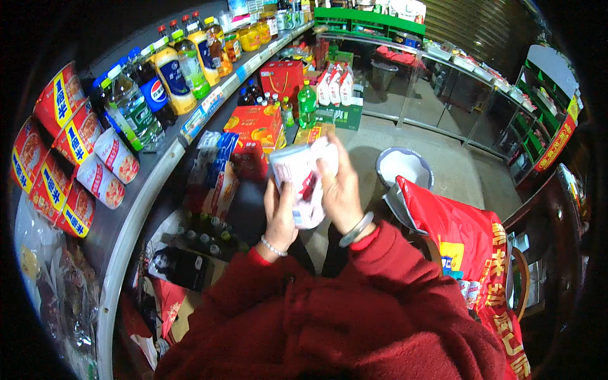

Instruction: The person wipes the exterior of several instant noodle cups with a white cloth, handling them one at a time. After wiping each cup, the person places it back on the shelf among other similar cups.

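A pale cylindrical container (298, 173) with pink and red print is held up in front of my body, slightly tilted. My left hand (281, 216) grips its left side, thumb across the front. On the right side, my right hand (343, 190) presses a white cloth or tissue (326, 151) against it; the blur hides where the cloth ends. To the left, two white cans or cups with food pictures (100, 181) stand on the shelf edge beside stacked red instant noodle bowls (66, 104). A large red plastic bag (451, 228) lies to the right of my arms.
A shelf (156, 190) of drink bottles curves along the left. Below it are an orange-printed red carton (254, 124), a green soda bottle (307, 105) and dark bottles (204, 237). A white basin (404, 168) sits on the floor ahead, before glass display cases (437, 95).
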The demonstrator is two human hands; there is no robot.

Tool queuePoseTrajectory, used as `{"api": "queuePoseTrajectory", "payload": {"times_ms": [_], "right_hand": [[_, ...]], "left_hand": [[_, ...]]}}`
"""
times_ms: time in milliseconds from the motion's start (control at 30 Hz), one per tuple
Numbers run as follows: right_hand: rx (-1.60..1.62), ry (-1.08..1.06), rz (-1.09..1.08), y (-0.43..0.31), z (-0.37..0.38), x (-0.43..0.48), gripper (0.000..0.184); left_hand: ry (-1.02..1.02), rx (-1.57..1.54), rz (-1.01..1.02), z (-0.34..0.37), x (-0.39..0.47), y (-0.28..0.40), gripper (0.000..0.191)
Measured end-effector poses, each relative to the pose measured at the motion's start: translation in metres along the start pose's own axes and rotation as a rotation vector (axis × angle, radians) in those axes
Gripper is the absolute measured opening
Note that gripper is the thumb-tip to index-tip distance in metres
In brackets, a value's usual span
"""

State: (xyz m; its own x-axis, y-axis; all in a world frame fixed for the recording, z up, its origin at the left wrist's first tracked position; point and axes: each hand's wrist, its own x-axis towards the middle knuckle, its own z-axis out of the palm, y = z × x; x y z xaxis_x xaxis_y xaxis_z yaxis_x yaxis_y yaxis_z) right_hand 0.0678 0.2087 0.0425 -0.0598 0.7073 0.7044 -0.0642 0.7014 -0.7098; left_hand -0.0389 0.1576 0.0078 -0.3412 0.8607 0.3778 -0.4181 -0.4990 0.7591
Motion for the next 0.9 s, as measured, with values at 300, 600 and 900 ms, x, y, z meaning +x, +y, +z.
{"api": "queuePoseTrajectory", "payload": {"times_ms": [300, 600, 900], "right_hand": [[0.104, -0.214, -0.002, -0.021, 0.0, -0.027, 0.063], [-0.135, -0.214, -0.239, -0.005, 0.003, -0.032, 0.063], [0.067, -0.106, -0.1, 0.004, -0.002, -0.035, 0.058]], "left_hand": [[0.094, 0.077, -0.024, -0.004, 0.013, 0.023, 0.039], [0.079, -0.046, -0.042, 0.008, 0.005, 0.031, 0.042], [-0.095, -0.362, -0.038, 0.018, -0.001, 0.036, 0.046]]}}
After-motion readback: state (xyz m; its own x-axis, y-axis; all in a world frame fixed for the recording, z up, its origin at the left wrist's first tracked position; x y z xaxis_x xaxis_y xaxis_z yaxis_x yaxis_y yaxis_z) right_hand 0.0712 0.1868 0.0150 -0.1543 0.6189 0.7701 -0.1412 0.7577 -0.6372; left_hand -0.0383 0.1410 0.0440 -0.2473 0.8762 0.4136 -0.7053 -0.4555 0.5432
